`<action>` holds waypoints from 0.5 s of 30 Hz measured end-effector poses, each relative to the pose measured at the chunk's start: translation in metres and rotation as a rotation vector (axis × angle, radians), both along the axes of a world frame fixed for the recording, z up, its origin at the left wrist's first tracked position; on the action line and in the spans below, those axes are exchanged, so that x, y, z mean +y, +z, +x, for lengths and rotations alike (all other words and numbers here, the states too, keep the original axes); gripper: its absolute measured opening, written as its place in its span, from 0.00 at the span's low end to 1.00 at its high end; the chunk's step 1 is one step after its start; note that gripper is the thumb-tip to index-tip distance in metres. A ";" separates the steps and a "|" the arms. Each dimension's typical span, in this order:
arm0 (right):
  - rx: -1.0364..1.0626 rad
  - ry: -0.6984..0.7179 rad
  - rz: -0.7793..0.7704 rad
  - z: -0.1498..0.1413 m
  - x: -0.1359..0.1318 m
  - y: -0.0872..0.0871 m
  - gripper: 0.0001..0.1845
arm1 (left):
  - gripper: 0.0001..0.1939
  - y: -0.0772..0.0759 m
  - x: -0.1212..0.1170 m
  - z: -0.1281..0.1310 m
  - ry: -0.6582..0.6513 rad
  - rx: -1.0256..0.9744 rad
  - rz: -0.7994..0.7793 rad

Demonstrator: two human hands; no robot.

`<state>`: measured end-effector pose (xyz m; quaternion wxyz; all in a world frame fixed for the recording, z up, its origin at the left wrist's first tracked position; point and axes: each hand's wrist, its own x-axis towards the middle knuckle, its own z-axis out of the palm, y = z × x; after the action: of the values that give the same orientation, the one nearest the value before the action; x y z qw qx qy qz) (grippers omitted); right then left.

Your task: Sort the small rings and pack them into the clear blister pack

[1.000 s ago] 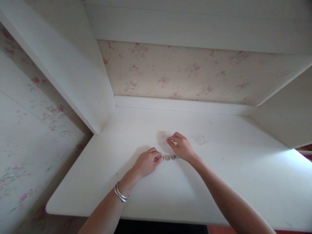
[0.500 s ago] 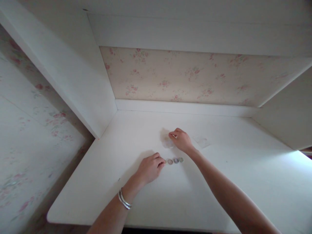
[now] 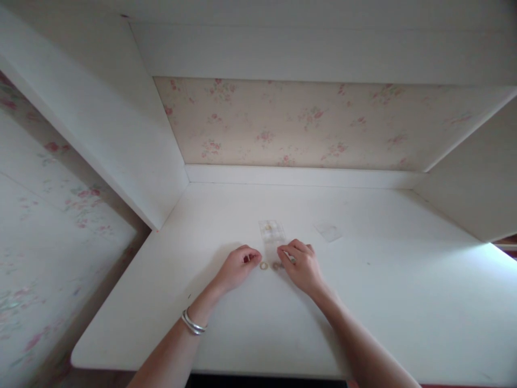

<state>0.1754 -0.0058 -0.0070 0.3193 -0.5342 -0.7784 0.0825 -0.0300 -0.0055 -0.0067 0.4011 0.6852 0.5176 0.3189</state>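
A small gold-toned ring-shaped piece point(image 3: 264, 265) lies on the white tabletop, just right of the fingertips of my left hand point(image 3: 238, 268). That hand is closed in a pinch; whatever is between its fingertips is too small to make out. My right hand point(image 3: 302, 265) is also pinched, low over the table, and partly covers a row of similar round pieces point(image 3: 276, 265). Above both hands a small clear plastic bag point(image 3: 277, 233) lies flat, with a yellowish round piece showing in it. Its near edge comes close to my right fingertips; I cannot tell whether they touch.
A second clear plastic bag point(image 3: 329, 232) lies farther right on the white desk point(image 3: 404, 302). White side panels point(image 3: 161, 178) and a floral wall point(image 3: 283, 124) close in the back. A tiny dark speck point(image 3: 189, 296) is left of my left forearm.
My right hand has moved down toward me, from the bag to the row of round pieces. My left hand has shifted slightly left, uncovering the ring-shaped piece. The bag lies flat.
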 end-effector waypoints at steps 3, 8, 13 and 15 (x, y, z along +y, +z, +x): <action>-0.095 0.140 0.005 -0.007 -0.014 0.004 0.12 | 0.16 0.003 0.001 -0.001 0.061 -0.040 -0.038; -0.212 0.239 0.020 -0.015 -0.022 0.005 0.10 | 0.19 0.008 0.006 0.003 0.186 -0.132 -0.134; -0.313 0.257 0.051 -0.019 -0.023 0.000 0.11 | 0.19 0.017 0.030 0.016 0.220 -0.101 -0.051; -0.330 0.255 0.059 -0.020 -0.023 -0.001 0.11 | 0.19 0.022 0.045 0.023 0.227 -0.095 -0.010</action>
<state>0.1551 -0.0288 -0.0079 0.1901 -0.4282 -0.8834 0.0107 -0.0075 0.0393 0.0148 0.3900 0.6042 0.5739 0.3917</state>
